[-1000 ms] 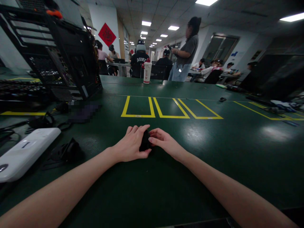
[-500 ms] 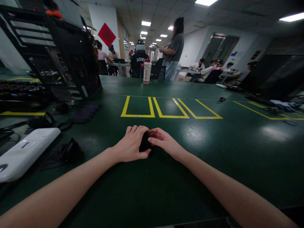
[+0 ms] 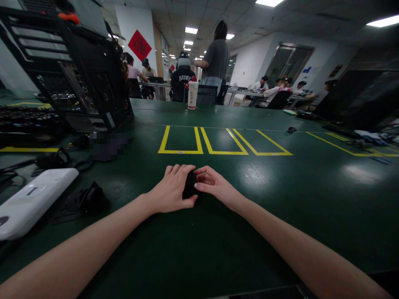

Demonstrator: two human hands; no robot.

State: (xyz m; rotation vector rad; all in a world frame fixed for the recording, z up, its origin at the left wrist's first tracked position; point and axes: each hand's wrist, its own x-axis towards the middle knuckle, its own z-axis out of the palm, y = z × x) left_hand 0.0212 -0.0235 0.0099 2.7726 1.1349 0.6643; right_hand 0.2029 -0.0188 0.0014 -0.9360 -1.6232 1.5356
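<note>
Left hand (image 3: 173, 189) gripping black object (image 3: 189, 186), right hand (image 3: 215, 187) fingering its side

2 hands (image 3: 170, 189), 1 held blk obj (image 3: 188, 187), 3 ctr tape outlns (image 3: 224, 153), 1 cup (image 3: 192, 95)

L fingers (image 3: 188, 203) round blk obj. (image 3: 188, 187), R fingers (image 3: 205, 187) against it

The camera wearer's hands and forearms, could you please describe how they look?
The left hand and right hand show no gloves. Both forearms are uncovered, with no sleeves, watches or bracelets visible, and no cables or markings stand out.
</note>
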